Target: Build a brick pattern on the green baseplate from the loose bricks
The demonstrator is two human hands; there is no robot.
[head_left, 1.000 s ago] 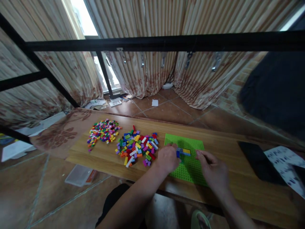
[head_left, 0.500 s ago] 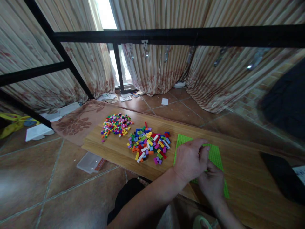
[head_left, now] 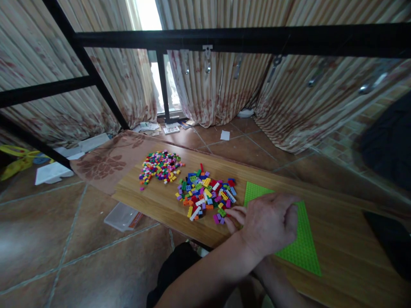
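My left hand (head_left: pixel 269 222) lies over the near left part of the green baseplate (head_left: pixel 305 248), palm down, with its fingers curled downward at the right; what they hold, if anything, is hidden. My right hand (head_left: pixel 233 216) is mostly covered by the left one. Only two outstretched fingers stick out at the left. They touch the table at the edge of the pile of larger mixed bricks (head_left: pixel 205 194). A second pile of tiny coloured bricks (head_left: pixel 159 167) lies further left on the wooden board (head_left: pixel 150 199).
A dark flat object (head_left: pixel 390 239) lies at the board's right end. A black metal frame (head_left: pixel 224 38) crosses overhead. A clear plastic box (head_left: pixel 122 216) and papers (head_left: pixel 53 171) lie on the tiled floor. Curtains hang behind.
The view has swung left. My left hand has crossed right over the baseplate and now covers my right hand and the small brick assembly that was seen earlier.
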